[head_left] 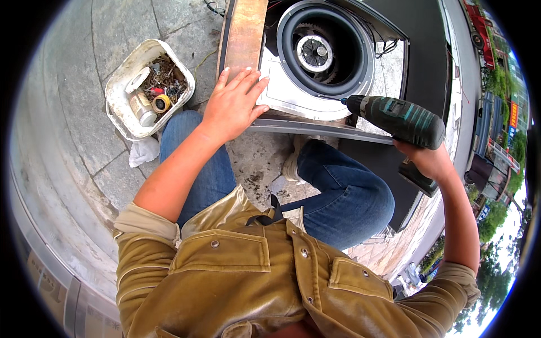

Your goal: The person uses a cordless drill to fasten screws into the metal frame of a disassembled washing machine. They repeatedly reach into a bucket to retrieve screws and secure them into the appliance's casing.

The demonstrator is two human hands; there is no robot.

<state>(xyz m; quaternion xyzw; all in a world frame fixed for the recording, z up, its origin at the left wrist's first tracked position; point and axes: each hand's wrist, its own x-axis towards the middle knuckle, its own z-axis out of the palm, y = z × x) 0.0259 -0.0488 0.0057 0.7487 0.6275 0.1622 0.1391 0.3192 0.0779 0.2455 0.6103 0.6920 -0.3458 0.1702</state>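
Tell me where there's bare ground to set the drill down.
Bare paving lies left of the white tub, and a smaller patch between the knees, below the metal frame. It is crowded at the fan housing, where the left hand presses and the right hand holds the drill.

Dark green drill (401,119), white panel (287,90), seemingly black fan ring (326,50)

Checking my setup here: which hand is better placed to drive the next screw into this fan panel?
Probably right: the right hand holds the drill, bit at the white panel. The left hand lies flat on it.
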